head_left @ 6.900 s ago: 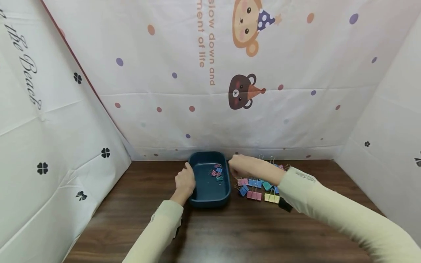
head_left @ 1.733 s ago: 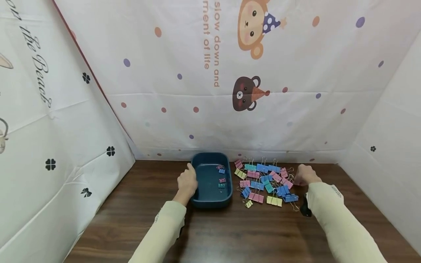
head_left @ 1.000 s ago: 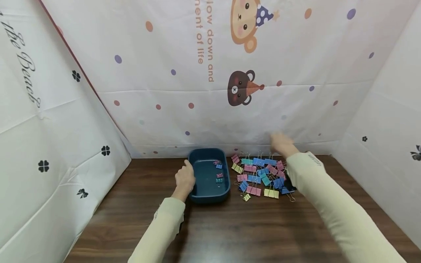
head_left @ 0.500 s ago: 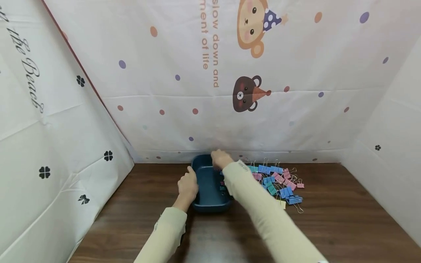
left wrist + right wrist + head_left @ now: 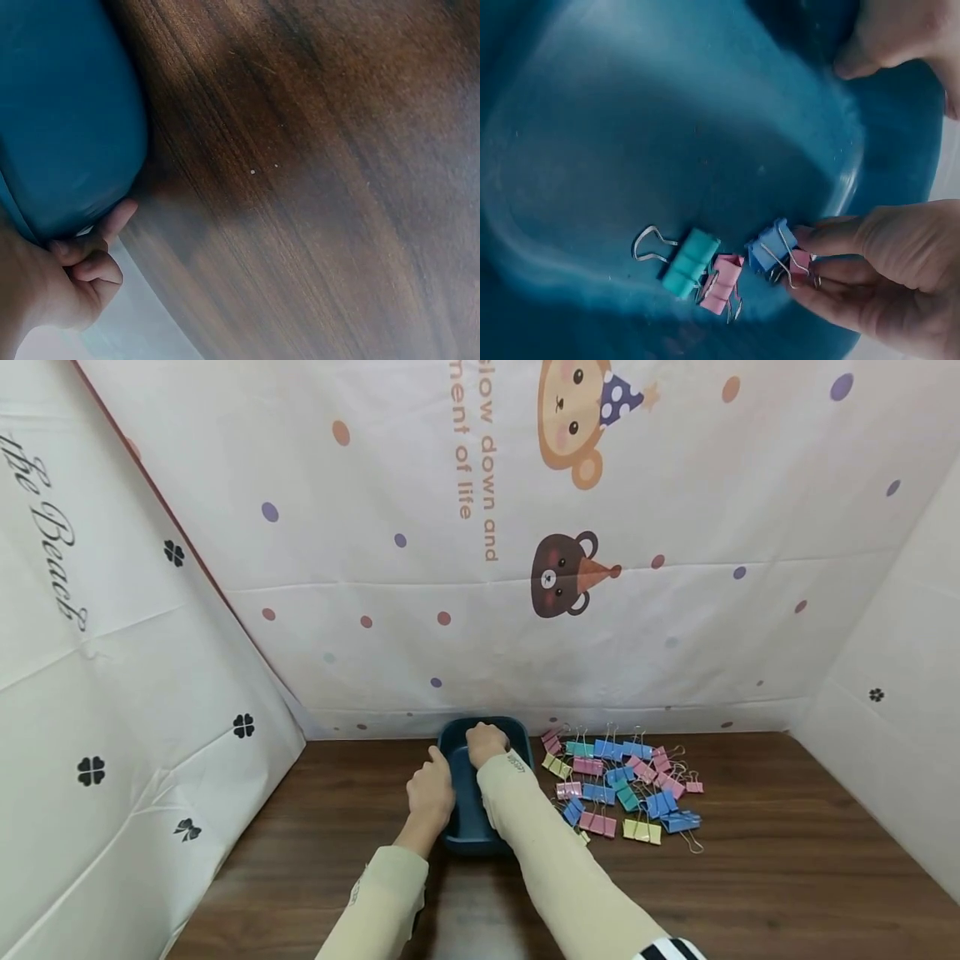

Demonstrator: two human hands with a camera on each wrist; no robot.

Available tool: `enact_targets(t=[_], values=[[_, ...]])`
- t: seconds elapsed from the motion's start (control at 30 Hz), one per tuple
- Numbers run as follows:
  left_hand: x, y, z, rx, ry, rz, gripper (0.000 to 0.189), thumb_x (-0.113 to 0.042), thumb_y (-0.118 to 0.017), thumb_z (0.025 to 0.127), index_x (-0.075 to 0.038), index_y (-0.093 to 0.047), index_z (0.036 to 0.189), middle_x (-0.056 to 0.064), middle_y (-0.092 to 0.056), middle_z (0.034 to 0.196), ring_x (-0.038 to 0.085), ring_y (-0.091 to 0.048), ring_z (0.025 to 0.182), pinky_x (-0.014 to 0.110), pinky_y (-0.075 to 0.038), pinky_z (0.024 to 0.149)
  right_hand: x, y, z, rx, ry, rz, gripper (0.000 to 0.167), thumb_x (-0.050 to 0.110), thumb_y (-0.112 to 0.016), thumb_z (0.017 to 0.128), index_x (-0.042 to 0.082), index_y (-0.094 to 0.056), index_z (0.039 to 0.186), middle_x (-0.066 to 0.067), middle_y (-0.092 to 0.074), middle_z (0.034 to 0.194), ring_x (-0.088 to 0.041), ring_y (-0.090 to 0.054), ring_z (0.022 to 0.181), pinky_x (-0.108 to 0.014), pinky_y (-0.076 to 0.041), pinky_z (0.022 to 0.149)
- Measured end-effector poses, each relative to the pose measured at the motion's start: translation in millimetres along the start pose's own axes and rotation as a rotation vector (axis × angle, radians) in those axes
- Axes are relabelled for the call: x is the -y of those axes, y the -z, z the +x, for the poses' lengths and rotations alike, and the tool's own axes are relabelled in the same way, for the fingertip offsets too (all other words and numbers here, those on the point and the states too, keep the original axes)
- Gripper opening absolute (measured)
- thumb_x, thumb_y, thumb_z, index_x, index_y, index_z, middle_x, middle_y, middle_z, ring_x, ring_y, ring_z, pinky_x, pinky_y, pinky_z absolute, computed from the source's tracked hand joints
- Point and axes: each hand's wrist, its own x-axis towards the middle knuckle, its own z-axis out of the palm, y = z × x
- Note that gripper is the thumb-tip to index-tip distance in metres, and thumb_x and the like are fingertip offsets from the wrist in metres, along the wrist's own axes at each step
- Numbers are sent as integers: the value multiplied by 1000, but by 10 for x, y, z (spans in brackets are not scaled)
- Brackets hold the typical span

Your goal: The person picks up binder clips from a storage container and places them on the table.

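Note:
A dark blue plastic bin (image 5: 471, 843) stands on the table. My left hand (image 5: 431, 793) grips its left rim; in the left wrist view the fingers (image 5: 94, 274) lie against the outer wall. My right hand (image 5: 486, 743) reaches down inside the bin at the far end. In the right wrist view, its thumb and fingers pinch a small pink binder clip (image 5: 800, 262), and the thumb tip meets a blue binder clip (image 5: 772, 247). Beside these on the bin floor lie a teal clip (image 5: 690, 264) and another pink clip (image 5: 721, 283). My right arm hides these clips in the head view.
Right of the bin, several larger binder clips in pink, blue, teal and yellow lie grouped on the brown wooden table (image 5: 750, 877). A small pink clip (image 5: 694, 783) sits at the group's right edge. Printed white cloth (image 5: 450, 660) hangs behind and along both sides.
My right hand has moved left from beyond the right side of the clip group, over the clips, and down into the bin. My left hand has stayed on the bin's rim.

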Motion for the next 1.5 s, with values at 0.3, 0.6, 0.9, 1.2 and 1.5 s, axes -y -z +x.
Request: enact_targets(t=[0.3, 0.6, 0.9, 1.2, 1.5], values=[[-26, 23, 13, 10, 15, 2, 75, -14, -76, 91, 8, -36, 150, 25, -72, 110, 37, -73, 83, 47, -60, 73, -174, 90, -53, 4, 104, -66, 23, 10, -56, 105, 11, -74, 118, -11, -72, 115, -24, -72, 99, -34, -60, 79], [-23, 28, -3, 27, 24, -2, 76, -15, -76, 91, 8, -34, 151, 26, -72, 112, 37, -73, 82, 48, -60, 73, -196, 120, -31, 73, 184, -165, 15, 9, -64, 100, 11, -76, 109, -9, -71, 116, -19, -67, 89, -30, -53, 72], [-19, 38, 3, 21, 8, -13, 74, -12, -73, 92, 10, -33, 150, 27, -71, 110, 38, -72, 84, 49, -60, 75, -316, 217, -150, 75, 235, -142, 13, 5, -64, 99, 10, -75, 94, -8, -72, 103, -14, -50, 71, -28, -41, 64], [-24, 36, 25, 28, 1, -2, 71, -12, -70, 94, 10, -33, 150, 28, -69, 119, 38, -73, 90, 48, -60, 78, -278, 219, -194, 27, 209, -159, 15, 9, -62, 102, 11, -76, 106, -9, -72, 109, -19, -68, 90, -29, -50, 66], [-47, 51, 37, 29, 21, -32, 56, -8, -64, 98, 9, -37, 144, 28, -71, 110, 39, -73, 88, 49, -60, 78, -326, 347, -327, 119, 252, -206, 20, 10, -64, 100, 11, -73, 118, -9, -71, 116, -22, -70, 102, -33, -58, 84]])
